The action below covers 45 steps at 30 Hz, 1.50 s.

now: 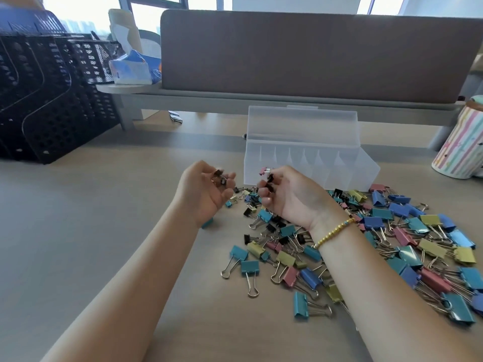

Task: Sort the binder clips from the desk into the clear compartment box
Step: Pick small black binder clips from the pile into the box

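Observation:
A pile of binder clips [379,246] in teal, blue, pink, yellow and black spreads over the desk to the right. Behind it stands the clear compartment box [313,165] with its lid raised; its compartments look empty. My left hand [203,192] is lifted just left of the box, palm up, with small dark clips held in its curled fingers. My right hand [285,192] is raised in front of the box's left end. It pinches a small pink clip [264,170], and small black clips sit in its curled fingers.
A black mesh file rack [47,100] stands at the far left. A brown partition panel [313,53] runs behind the box. A tissue pack [130,71] rests on a small shelf. A striped cup [462,145] stands at the right edge.

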Available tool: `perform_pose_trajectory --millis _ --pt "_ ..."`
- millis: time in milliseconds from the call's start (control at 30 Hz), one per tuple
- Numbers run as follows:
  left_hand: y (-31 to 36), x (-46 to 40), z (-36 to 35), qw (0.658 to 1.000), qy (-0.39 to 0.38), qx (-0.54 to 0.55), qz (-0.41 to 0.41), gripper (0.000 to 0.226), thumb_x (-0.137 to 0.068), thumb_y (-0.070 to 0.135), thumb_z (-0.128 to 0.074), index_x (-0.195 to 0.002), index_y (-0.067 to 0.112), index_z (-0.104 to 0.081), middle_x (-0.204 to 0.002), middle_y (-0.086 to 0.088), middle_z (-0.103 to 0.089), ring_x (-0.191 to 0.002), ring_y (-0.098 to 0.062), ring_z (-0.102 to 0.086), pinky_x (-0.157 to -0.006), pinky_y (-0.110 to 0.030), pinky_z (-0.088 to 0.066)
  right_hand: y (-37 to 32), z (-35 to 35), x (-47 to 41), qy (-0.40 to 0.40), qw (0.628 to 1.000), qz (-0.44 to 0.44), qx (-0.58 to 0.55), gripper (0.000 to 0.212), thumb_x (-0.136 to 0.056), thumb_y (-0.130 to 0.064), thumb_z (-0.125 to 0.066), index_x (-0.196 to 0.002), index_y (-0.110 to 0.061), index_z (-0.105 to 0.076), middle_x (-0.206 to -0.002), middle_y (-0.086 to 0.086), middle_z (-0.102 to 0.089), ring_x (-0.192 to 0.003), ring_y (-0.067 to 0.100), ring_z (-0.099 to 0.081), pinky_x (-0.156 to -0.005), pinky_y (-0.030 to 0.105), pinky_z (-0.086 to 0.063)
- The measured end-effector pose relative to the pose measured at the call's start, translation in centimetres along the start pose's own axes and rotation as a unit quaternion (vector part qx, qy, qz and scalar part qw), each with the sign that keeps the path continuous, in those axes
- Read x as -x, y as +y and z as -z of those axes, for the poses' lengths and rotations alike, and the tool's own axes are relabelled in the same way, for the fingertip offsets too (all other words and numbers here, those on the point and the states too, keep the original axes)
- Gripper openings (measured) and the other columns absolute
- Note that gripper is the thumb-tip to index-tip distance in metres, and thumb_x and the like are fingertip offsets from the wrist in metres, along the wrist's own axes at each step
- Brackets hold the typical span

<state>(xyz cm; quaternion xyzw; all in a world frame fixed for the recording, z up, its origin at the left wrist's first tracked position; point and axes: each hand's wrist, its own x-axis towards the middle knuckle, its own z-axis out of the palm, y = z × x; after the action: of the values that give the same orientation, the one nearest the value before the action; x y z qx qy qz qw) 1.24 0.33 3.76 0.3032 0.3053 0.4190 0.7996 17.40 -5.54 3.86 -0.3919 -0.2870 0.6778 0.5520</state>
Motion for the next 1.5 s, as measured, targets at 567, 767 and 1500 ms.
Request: perform_pose_trajectory --millis 567,767,1500 --pt "-1.3 -2.3 1.5 0.445 0.015 -0.889 -0.104 0.03 -0.094 0.034 -0.049 -0.116 0.013 -0.05 -0.12 -0.008 -0.057 -0.108 -0.026 -0.053 -0.084 -0.032 -0.043 0.1 0.1 -1.1 -0.024 1.0 -0.014 -0.007 0.032 -0.097 -0.026 -0.033 -0.068 -0.014 -0.037 -0.065 0.002 -0.04 -0.05 0.009 -0.036 -0.034 0.014 -0.024" --pt "-2.1 -1.9 0.9 0.42 0.005 -0.898 -0.129 0.025 -0.097 0.029 -0.039 -0.11 0.009 -0.048 -0.108 -0.009 -0.058 -0.097 -0.025 -0.056 -0.081 -0.034 -0.047 0.7 0.8 -1.4 0.102 0.993 0.027 -0.044 0.037 -0.096 -0.015 -0.043 -0.06 -0.015 -0.034 -0.065 0.011 -0.06 -0.042 0.006 -0.045 -0.029 0.01 -0.025" --pt "-2.7 -0.9 -0.7 0.858 0.012 -0.509 -0.068 0.032 -0.093 0.038 -0.049 -0.083 0.012 -0.065 -0.056 0.004 -0.032 -0.047 -0.01 -0.026 -0.043 -0.02 -0.021 0.5 0.8 -1.6 0.112 0.919 0.038 0.375 0.011 -0.099 -0.02 -0.043 -0.103 -0.011 -0.049 -0.088 0.002 -0.049 -0.065 0.008 -0.043 -0.045 0.016 -0.035"
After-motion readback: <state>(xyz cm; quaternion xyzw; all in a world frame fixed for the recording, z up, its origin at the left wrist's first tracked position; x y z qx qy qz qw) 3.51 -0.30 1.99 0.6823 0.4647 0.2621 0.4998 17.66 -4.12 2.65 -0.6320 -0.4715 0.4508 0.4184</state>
